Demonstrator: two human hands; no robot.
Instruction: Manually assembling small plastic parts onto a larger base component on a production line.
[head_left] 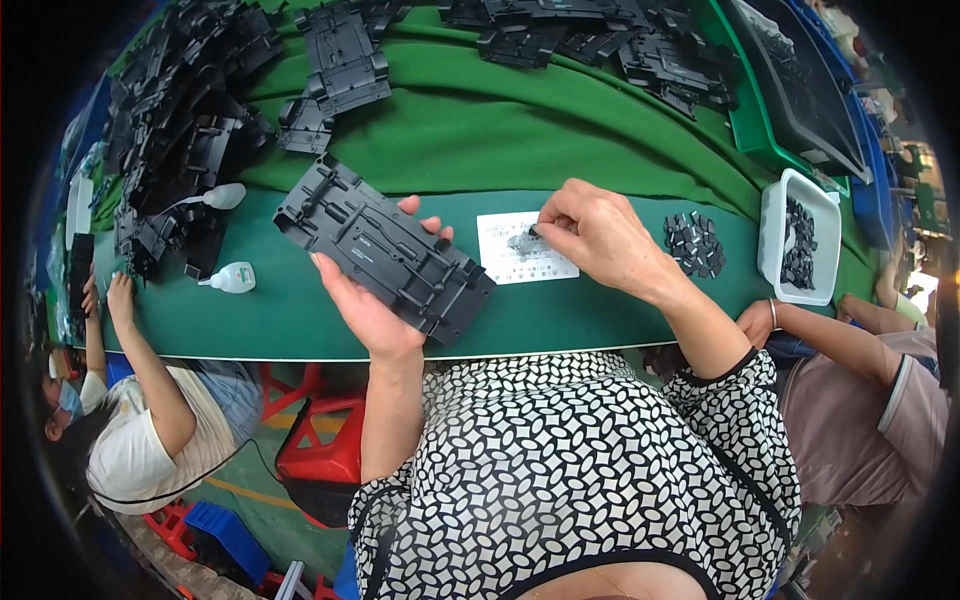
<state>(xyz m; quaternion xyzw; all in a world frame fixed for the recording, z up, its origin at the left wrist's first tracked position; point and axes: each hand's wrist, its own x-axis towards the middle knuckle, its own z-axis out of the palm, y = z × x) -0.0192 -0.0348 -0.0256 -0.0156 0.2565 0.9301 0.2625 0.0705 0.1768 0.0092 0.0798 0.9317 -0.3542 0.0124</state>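
My left hand (372, 318) grips a long black plastic toy car chassis (385, 252), tilted, its moulded axle and pipe shapes facing up. Thumb and fingers wrap its two long edges. Over a white printed card (555, 268) with a dark smear, my right hand (605, 240) is closed in a pinch. A small black plastic piece (536, 230) shows at its fingertips, mostly hidden by them. Right of that hand lies a loose heap of small flat black pieces (693, 245) on the green tabletop (630, 315).
More black chassis parts (190, 90) pile up on green cloth (440, 120). Two white squeeze bottles (233, 278) lie at left. A white tub (771, 235) of small black pieces stands right, by a green crate (745, 130). Co-workers' arms (160, 375) reach in at both sides.
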